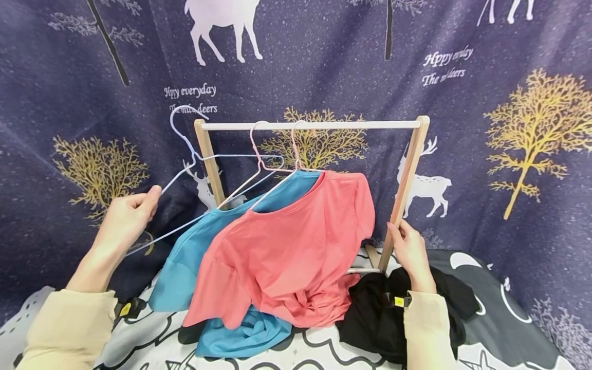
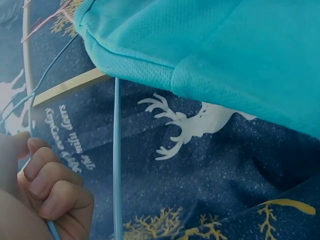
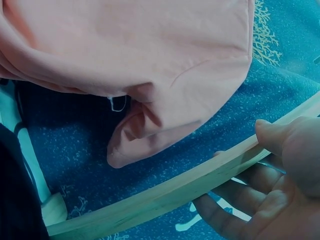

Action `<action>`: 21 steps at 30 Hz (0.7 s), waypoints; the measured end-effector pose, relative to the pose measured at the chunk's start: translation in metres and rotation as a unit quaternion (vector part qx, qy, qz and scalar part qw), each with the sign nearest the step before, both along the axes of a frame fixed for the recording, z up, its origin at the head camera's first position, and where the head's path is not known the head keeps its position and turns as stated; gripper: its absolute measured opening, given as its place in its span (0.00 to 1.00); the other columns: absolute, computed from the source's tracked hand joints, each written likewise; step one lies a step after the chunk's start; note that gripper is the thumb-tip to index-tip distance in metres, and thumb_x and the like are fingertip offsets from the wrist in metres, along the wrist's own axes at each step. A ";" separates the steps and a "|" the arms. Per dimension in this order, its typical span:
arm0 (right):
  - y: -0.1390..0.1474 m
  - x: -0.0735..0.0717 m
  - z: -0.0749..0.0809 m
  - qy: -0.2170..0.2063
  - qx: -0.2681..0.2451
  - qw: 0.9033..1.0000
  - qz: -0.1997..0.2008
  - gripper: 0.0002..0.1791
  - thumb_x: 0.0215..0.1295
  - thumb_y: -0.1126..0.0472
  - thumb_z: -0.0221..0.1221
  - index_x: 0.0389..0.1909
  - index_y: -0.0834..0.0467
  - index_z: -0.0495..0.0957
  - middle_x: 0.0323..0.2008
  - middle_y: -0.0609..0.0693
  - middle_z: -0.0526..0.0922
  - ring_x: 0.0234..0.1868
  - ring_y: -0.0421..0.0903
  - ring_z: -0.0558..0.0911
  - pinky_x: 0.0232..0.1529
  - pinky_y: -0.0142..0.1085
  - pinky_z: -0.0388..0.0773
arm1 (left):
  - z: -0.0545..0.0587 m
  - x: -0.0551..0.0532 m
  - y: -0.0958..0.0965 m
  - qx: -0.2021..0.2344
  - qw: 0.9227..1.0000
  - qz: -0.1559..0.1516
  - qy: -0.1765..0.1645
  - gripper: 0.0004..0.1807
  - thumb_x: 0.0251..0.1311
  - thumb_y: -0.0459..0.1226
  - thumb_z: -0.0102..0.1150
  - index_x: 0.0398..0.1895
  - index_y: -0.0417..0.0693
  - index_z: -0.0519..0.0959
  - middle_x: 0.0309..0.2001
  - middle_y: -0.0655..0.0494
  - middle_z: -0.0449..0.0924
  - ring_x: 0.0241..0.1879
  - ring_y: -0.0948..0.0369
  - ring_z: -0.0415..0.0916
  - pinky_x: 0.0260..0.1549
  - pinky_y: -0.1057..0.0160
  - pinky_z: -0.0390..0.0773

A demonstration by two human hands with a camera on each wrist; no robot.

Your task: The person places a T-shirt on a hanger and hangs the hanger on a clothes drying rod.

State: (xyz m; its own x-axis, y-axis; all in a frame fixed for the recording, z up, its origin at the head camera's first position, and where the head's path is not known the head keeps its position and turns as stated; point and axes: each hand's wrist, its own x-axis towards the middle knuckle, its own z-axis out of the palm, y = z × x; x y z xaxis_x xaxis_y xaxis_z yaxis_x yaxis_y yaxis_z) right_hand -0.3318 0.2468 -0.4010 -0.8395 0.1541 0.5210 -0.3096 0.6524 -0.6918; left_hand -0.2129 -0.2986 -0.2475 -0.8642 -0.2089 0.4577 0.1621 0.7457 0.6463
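My left hand grips a light-blue hanger by one side, its hook up beside the left end of the rack's rail. In the left wrist view the fingers curl round the hanger's wire. On the small wooden rack hang a coral T-shirt and, behind it, a blue T-shirt, both on pink-hooked hangers. With thumb and fingers, my right hand holds the rack's right post. The right wrist view shows the thumb over the post and fingers behind it.
Black cloth lies in a heap at the rack's right foot. Blue cloth is crumpled below the coral shirt. A patterned black-and-white cover lies underneath. A dark printed curtain hangs behind the rack.
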 end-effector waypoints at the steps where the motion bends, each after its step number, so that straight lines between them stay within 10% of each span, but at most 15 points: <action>1: 0.000 0.000 0.000 0.000 -0.002 1.000 -0.001 0.20 0.75 0.47 0.50 0.50 0.59 0.78 0.38 0.58 0.84 0.35 0.55 0.79 0.36 0.47 0.72 | -0.001 0.003 0.000 0.006 1.000 0.001 0.005 0.36 0.68 0.63 0.43 0.17 0.41 0.65 0.14 0.58 0.59 0.16 0.56 0.55 0.19 0.58 0.57; 14: -0.003 -0.001 -0.001 -0.001 -0.010 1.000 -0.002 0.20 0.76 0.48 0.50 0.52 0.59 0.78 0.40 0.59 0.85 0.39 0.55 0.81 0.39 0.48 0.73 | -0.027 0.033 -0.002 0.118 0.990 0.018 0.075 0.29 0.70 0.52 0.51 0.14 0.42 0.70 0.10 0.60 0.60 0.12 0.61 0.56 0.15 0.61 0.56; 21: -0.003 -0.001 -0.002 -0.003 -0.012 1.000 -0.008 0.19 0.76 0.49 0.50 0.52 0.59 0.78 0.40 0.59 0.85 0.39 0.56 0.81 0.39 0.48 0.73 | -0.040 0.044 0.003 0.145 0.980 0.082 0.109 0.29 0.70 0.50 0.51 0.14 0.41 0.70 0.12 0.60 0.59 0.15 0.61 0.52 0.15 0.61 0.53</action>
